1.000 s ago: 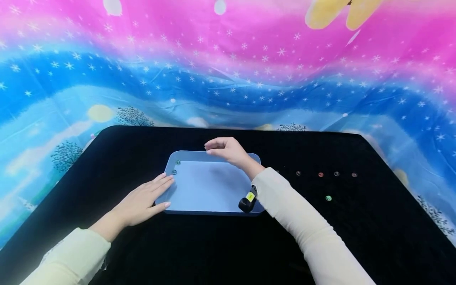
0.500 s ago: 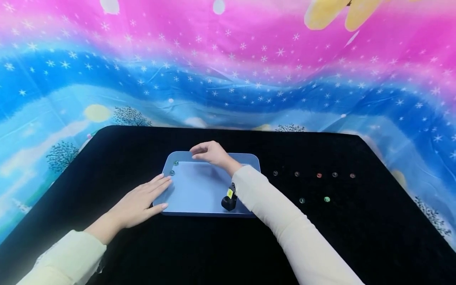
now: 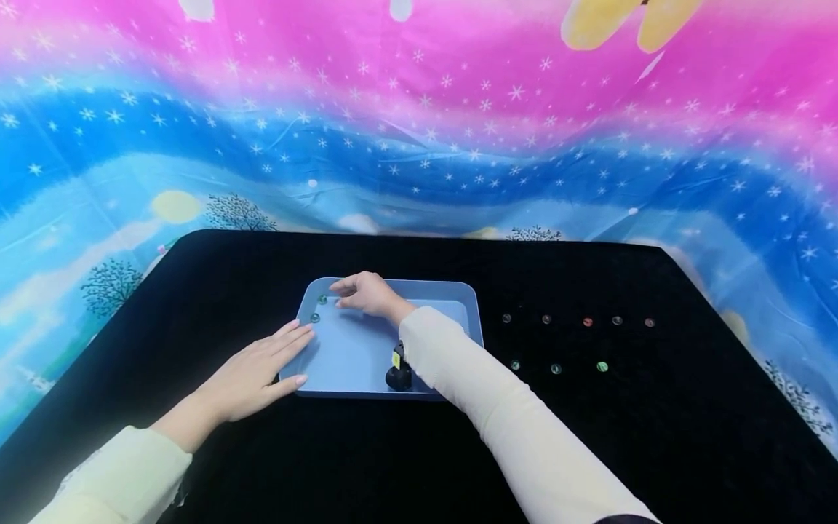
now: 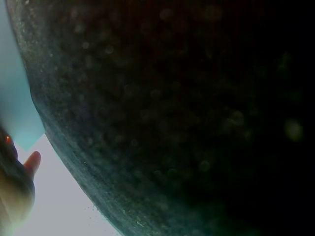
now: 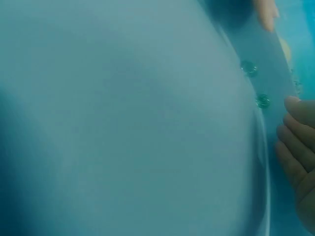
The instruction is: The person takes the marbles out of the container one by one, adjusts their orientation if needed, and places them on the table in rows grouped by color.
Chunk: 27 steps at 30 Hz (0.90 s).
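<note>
A pale blue tray (image 3: 366,356) lies on the black tabletop in the head view. Two small glass marbles sit in its far left corner: a green one (image 3: 322,300) and, just nearer, a greyish-green one (image 3: 315,318). My left hand (image 3: 258,371) rests on the tray's left edge, fingers straight. Over the tray's far left part is my right hand (image 3: 368,293), beside the green marble, thumb and fingers apart. The right wrist view shows both marbles (image 5: 263,101) near the right hand's fingers (image 5: 295,145), and nothing between them. The left wrist view is mostly dark, with part of a hand (image 4: 17,187) at the left edge.
To the right of the tray, a back row of several marbles (image 3: 588,322) lies on the black cloth. A nearer row holds a bright green marble (image 3: 602,367) and two others (image 3: 556,369). A patterned curtain (image 3: 419,145) hangs behind the table.
My right hand has moved left across the tray and lower, toward the two marbles. Its sleeve has uncovered more marbles on the table. My left hand has stayed at the tray's edge.
</note>
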Tool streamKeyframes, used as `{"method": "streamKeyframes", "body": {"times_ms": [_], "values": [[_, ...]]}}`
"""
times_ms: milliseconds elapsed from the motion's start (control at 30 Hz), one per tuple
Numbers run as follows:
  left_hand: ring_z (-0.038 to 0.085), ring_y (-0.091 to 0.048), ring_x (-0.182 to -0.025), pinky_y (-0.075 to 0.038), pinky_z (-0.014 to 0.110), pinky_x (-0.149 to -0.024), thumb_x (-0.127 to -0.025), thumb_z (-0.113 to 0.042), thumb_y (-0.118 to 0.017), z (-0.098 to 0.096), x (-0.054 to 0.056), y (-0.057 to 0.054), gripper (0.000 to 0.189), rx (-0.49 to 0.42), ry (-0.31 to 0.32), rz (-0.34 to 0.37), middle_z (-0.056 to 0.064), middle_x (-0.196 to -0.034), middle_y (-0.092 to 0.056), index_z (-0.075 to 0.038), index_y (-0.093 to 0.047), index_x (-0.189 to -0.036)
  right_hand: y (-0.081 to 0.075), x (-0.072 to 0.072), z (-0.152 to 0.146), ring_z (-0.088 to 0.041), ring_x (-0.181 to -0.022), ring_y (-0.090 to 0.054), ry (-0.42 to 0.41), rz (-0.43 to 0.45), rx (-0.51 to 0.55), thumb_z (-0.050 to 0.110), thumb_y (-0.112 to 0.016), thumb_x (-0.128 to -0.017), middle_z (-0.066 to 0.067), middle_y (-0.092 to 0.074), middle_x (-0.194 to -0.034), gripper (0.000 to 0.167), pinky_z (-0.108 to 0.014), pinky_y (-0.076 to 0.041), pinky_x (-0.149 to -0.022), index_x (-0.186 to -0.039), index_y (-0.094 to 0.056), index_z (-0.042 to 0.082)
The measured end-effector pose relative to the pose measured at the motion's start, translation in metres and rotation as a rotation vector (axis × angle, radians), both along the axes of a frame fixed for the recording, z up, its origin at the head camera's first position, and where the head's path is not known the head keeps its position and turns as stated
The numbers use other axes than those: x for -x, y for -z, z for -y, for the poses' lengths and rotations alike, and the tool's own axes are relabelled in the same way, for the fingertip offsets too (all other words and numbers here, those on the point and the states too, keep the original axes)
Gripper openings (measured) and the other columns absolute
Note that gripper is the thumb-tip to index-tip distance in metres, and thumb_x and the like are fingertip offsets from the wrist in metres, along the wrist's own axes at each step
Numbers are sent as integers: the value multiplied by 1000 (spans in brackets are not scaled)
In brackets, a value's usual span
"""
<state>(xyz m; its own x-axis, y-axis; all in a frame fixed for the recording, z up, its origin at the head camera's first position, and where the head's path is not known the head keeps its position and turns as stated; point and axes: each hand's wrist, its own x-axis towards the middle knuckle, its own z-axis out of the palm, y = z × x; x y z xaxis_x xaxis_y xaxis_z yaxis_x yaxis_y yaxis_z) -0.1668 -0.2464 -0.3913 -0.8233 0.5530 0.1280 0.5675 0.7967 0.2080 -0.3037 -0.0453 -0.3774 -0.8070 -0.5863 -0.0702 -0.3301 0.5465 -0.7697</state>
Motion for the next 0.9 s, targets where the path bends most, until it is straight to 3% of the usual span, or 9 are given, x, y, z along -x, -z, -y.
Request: {"method": "streamKeyframes", "body": {"times_ms": [200,367,633,900], "values": [[20,-13,-129,-24,45,-97,-86,-46,-44,0,1,-1,62,-2,-4,8,0,-141,-23,-13,-29,-135,6,2,10,-6,-104,-50,-26,-117,-81,18,-60,-81,2,-56,-114,36,-16,-41,-79,-117,-55,14],[18,-12,-129,-24,44,-97,-86,-47,-43,0,1,0,62,10,-7,16,-1,-141,-22,-13,-29,-136,10,1,17,-7,-103,-51,-42,-151,-128,19,-59,-82,2,-56,-115,37,-16,-41,-79,-119,-54,14],[21,-15,-128,-26,45,-95,-85,-43,-47,0,0,0,61,1,8,-22,2,-140,-25,-10,-32,-134,15,2,26,-6,-103,-50,-5,-240,-190,22,-58,-83,5,-57,-111,32,-17,-39,-83,-115,-58,15],[19,-13,-129,-26,46,-94,-86,-42,-46,0,2,0,61,0,17,-6,3,-140,-24,-9,-31,-134,13,-1,32,-7,-95,-55,-1,-368,-316,25,-55,-85,6,-59,-107,28,-19,-42,-78,-111,-60,18]]}}
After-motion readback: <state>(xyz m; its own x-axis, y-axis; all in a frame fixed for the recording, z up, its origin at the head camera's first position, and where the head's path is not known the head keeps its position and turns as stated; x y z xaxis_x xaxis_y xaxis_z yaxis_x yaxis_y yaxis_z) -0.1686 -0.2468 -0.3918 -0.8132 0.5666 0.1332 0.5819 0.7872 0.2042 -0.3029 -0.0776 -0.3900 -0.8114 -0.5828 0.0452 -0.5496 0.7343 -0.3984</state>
